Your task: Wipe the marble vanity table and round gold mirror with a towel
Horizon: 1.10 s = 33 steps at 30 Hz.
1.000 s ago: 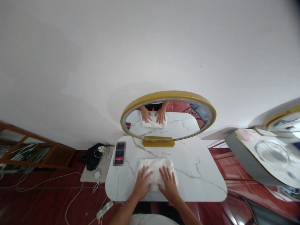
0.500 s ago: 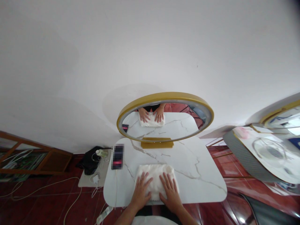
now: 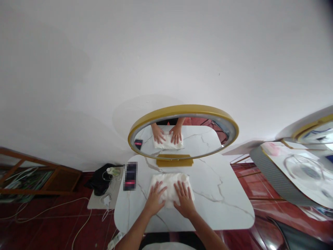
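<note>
A folded white cloth (image 3: 170, 180) lies flat on the white marble-patterned table (image 3: 223, 211). My left hand (image 3: 155, 199) rests palm down on its left part, fingers spread. On the right part lies my right hand (image 3: 185, 201), also flat with its fingers apart. Neither hand grips the cloth; both press on its top. Behind the cloth stands an oval mirror (image 3: 183, 107) with a gold frame, which reflects both hands and the cloth.
A phone (image 3: 130, 176) with a cable lies at the table's left edge. Left of the table are a black bag (image 3: 100, 180), a small bottle (image 3: 112, 171), cables and a power strip (image 3: 116, 240). A second table (image 3: 275, 177) with a mirror stands at the right, near a black chair (image 3: 293, 232).
Both hands and the cloth have slid forward on the table, toward the mirror. More of the table's front edge and my forearms now shows.
</note>
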Tool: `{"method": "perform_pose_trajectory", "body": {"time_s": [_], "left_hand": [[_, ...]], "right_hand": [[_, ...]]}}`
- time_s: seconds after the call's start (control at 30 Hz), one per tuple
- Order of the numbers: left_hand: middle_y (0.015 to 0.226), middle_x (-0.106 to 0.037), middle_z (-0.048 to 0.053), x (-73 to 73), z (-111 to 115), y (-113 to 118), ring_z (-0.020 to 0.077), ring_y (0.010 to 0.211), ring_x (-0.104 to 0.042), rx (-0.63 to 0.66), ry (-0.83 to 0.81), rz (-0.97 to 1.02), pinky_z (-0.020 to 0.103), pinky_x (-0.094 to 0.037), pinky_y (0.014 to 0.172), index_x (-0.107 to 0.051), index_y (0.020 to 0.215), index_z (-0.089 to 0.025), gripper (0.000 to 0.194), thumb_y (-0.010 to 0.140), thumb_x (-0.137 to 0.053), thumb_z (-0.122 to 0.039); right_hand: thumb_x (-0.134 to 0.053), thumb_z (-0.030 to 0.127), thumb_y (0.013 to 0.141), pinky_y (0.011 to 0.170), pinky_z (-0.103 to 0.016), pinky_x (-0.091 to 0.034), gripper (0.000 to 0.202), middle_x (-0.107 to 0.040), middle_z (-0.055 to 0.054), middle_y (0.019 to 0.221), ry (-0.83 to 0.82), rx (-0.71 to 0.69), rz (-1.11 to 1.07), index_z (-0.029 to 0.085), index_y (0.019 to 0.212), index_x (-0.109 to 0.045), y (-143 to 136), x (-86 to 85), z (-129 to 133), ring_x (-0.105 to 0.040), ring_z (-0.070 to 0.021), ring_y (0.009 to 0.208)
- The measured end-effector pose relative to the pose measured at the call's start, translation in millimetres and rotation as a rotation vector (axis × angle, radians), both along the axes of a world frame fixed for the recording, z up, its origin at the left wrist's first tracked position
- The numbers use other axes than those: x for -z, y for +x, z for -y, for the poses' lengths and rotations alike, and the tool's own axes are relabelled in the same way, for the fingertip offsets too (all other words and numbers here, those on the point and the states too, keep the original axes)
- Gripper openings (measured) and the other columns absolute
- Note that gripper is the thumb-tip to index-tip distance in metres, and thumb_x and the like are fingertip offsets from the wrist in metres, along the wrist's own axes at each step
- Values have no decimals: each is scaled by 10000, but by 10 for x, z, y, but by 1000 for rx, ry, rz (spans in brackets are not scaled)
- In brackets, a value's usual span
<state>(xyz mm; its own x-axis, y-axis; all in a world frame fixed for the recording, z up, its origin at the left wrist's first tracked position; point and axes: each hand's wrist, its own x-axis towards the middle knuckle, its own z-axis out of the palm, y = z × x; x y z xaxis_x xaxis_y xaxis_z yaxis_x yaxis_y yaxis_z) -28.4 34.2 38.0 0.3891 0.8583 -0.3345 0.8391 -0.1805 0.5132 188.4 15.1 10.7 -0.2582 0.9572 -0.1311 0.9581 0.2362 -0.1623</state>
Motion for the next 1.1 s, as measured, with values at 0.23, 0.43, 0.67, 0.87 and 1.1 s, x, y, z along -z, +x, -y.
{"method": "perform_pose_trajectory", "body": {"time_s": [0.23,0.43,0.67,0.87,1.1], "left_hand": [[1546,-143,-68,-20,-72,0,234,1424,-48,-57,-3,1,486,-105,1145,-327,1391,-382,723,731,-554,-192],[1542,-160,-62,19,122,147,228,1425,-43,-153,38,-27,486,-79,1149,-353,1388,-344,744,695,-528,-136],[1547,-131,-56,85,506,282,236,1425,-18,-162,79,-38,488,-52,1150,-332,1405,-322,745,707,-499,-123],[1553,-55,-66,103,709,355,266,1423,21,-76,4,-9,525,-34,1139,-244,1435,-349,821,696,-549,-162],[1559,-40,-33,71,538,429,296,1419,27,3,-39,-30,551,-42,1127,-234,1437,-359,832,701,-579,-184]], "right_hand": [[-485,373,754,1113,-506,-56,815,-12,2,1532,-5,-29,-16,283,1469,-105,-1,3,-173,-23,-282,1410],[-473,339,762,1117,-501,-53,804,-14,10,1536,3,-53,-51,281,1470,-97,54,35,-79,-20,-267,1412],[-467,349,786,1122,-495,-54,789,-32,14,1539,3,-101,-115,281,1471,-84,229,55,241,-32,-264,1413],[-449,406,820,1130,-461,-62,752,-63,28,1538,-6,-139,-155,301,1469,-83,511,62,497,-87,-244,1410],[-464,397,801,1125,-457,-82,775,-59,26,1536,-28,-125,-144,308,1467,-78,615,62,431,-109,-254,1407]]}}
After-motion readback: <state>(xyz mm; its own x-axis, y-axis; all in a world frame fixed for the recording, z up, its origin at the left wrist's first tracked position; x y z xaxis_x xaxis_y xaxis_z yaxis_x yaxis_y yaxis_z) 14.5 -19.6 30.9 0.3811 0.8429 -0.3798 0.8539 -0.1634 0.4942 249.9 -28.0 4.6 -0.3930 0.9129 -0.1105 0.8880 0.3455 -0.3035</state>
